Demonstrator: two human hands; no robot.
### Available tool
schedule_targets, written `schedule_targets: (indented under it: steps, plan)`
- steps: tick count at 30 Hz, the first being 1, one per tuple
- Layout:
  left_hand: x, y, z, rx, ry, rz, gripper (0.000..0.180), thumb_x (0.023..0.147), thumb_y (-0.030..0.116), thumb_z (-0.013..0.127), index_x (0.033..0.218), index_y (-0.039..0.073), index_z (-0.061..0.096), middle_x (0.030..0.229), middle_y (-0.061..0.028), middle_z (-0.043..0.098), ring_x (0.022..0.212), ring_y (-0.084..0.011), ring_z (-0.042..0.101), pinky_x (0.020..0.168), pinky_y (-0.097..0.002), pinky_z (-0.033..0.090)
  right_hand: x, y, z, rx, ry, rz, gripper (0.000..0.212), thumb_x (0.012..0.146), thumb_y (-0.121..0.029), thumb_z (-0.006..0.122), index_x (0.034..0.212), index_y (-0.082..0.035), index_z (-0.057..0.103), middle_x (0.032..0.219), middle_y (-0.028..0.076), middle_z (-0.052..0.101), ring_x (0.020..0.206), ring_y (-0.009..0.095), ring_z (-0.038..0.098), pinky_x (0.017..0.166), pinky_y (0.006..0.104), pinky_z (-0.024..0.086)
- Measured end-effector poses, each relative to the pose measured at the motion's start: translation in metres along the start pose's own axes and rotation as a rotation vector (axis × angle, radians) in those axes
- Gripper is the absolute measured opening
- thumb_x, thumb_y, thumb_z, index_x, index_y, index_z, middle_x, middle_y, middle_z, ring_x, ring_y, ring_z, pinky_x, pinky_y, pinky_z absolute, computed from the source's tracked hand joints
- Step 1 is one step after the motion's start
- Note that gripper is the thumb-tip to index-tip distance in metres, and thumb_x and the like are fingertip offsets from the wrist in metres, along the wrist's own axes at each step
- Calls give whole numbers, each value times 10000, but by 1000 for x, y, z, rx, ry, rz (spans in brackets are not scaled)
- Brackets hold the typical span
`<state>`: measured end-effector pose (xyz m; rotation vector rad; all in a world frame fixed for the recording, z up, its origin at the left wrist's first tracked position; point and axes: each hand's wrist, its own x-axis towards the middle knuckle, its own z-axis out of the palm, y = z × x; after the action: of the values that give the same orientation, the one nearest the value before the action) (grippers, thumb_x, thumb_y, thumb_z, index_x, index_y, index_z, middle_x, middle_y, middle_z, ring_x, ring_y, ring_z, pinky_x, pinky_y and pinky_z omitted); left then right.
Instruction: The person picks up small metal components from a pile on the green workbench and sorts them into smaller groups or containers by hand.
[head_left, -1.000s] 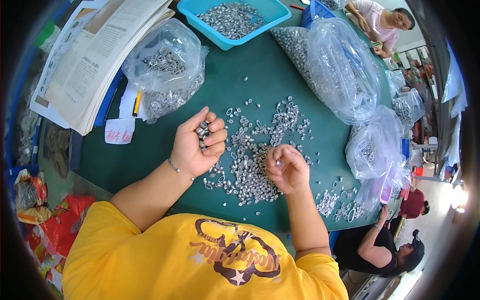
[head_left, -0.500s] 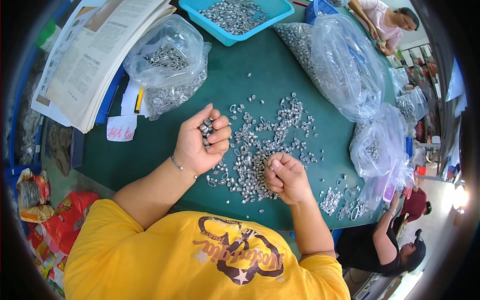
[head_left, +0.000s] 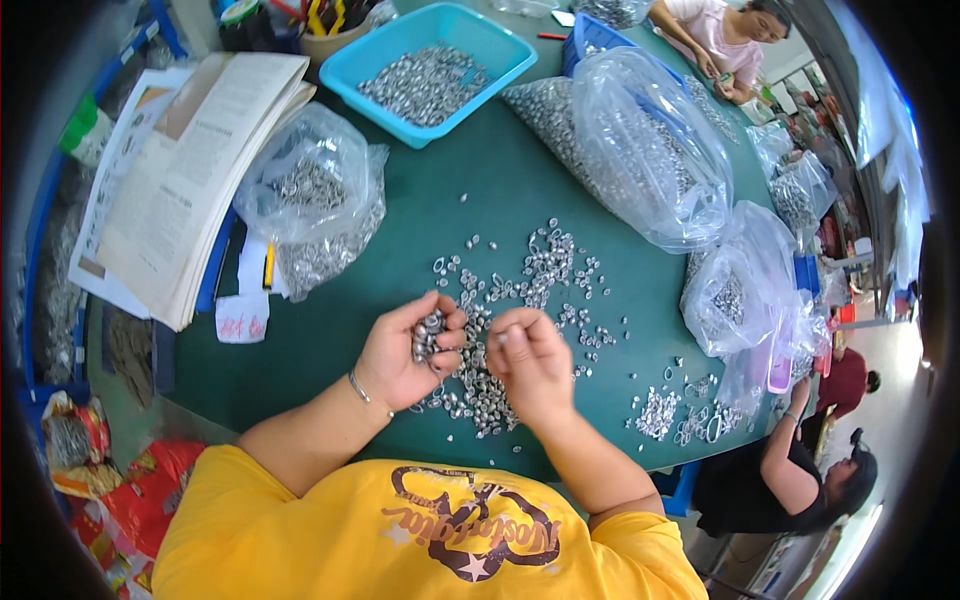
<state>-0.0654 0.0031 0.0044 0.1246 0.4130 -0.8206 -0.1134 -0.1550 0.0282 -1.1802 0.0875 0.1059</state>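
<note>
My left hand (head_left: 390, 360), palm turned up, is curled around a handful of small oval metal pieces (head_left: 427, 338), which shows between the thumb and fingers. Close by on its right, my right hand (head_left: 532, 368) has thumb and forefinger pinched together; whatever they hold, if anything, is too small to make out. Under and beyond both hands a loose heap of silvery metal pieces (head_left: 482, 402) spreads over the green table (head_left: 440, 210). Some of them are open rings, others look more solid.
A light-blue plastic basket (head_left: 345, 95) of metal pieces stands at the back. Clear bags of pieces (head_left: 650, 150) lie on the right, another bag (head_left: 310, 200) on the left beside stacked papers (head_left: 190, 170). A small separate pile (head_left: 657, 413) lies right. Other people (head_left: 790, 470) sit nearby.
My right hand has moved left, closer to my left hand, still pinched. My left hand keeps its handful. The whole view has shifted, showing more of the table's far side.
</note>
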Motion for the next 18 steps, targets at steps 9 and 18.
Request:
schedule_targets:
  steps: [9,18]
  plan:
    - [-3,-2,8,-53,93,36,217,940,255,426,863,85,537,851,-64,501,667,-130,464,480,-243,345,33,-2,-5,-1371,-36,-723,447,780,-69,589,1194,36,456,1324,240,396,1225,385,385,1015,514,270]
    - [-3,5,-1,-131,-7,39,247,936,254,436,765,97,521,735,-21,431,539,-99,378,391,-207,260,5,1,-43,-1555,-164,-413,492,827,-246,600,1246,-27,468,1361,237,340,1248,400,341,1007,504,297]
